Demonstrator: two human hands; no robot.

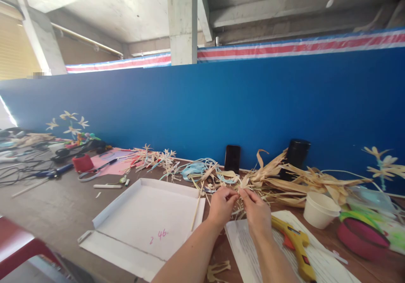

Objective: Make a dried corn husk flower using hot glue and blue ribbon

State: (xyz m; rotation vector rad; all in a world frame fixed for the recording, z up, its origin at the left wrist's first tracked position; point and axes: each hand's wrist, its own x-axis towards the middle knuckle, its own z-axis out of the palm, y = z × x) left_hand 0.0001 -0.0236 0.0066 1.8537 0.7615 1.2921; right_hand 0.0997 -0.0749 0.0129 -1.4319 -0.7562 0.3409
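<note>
My left hand (223, 205) and my right hand (256, 210) meet fingertip to fingertip over the brown table, both closed in a pinch. What they hold is small and mostly hidden; a pale bit at the fingertips blends into the husk scraps behind. Dried corn husks (268, 171) lie heaped just past my right hand. Beside my left wrist is an open white box lid (136, 215) with pink handwriting, and a thin stick (198, 209) rests across its right edge. Under my right forearm lie printed sheets (242, 245), with a yellow glue gun (295, 245) on top.
A phone (232, 158) leans on the blue partition (133, 105), near a black cylinder (297, 154). To the right stand a white paper cup (321, 210) and a pink bowl (363, 238). Husk flowers (166, 156), red tape (82, 163) and cables are leftward. A red stool (22, 240) is lower left.
</note>
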